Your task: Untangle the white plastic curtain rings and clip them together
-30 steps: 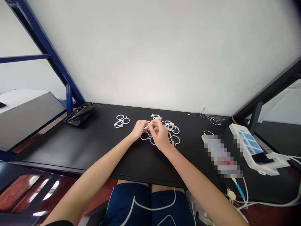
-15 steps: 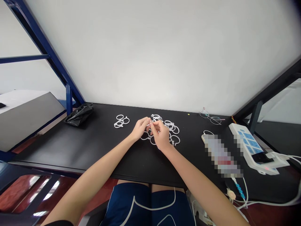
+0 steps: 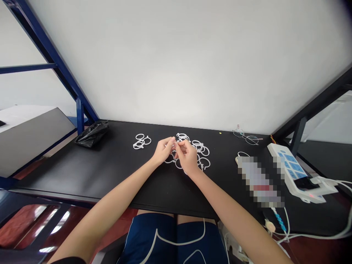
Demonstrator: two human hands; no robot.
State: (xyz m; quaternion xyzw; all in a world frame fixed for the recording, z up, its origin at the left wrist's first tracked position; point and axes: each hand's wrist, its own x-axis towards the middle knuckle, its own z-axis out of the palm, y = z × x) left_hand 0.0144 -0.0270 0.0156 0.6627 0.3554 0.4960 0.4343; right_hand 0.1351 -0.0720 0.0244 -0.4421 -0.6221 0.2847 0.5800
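Your left hand [image 3: 162,150] and right hand [image 3: 188,157] meet over the middle of the matte black bench [image 3: 115,172], fingertips pinched together on a small white plastic ring clip [image 3: 175,145] held just above the surface. Both grips are closed on that one piece, the left from its near side, the right from above; how the piece itself is set cannot be made out at this size.

Compared with a second ago, your left thumb and forefinger have risen and drawn closer to the right hand, and the right hand has shifted slightly toward the back of the bench. The clip has come up off the loose heap of white plastic ring clips [image 3: 202,154] that lies beneath and just right of your hands, which suggests the work on this single piece is under way between your fingers rather than on the bench.

A smaller cluster of white plastic ring clips [image 3: 141,141] lies well apart to the left. Farther left sits a crumpled black plastic bag [image 3: 92,134]. Wire-framed spectacles [image 3: 246,137] rest near the back edge on the right, and a white power strip with blue sockets [image 3: 293,170] lies at the far right.
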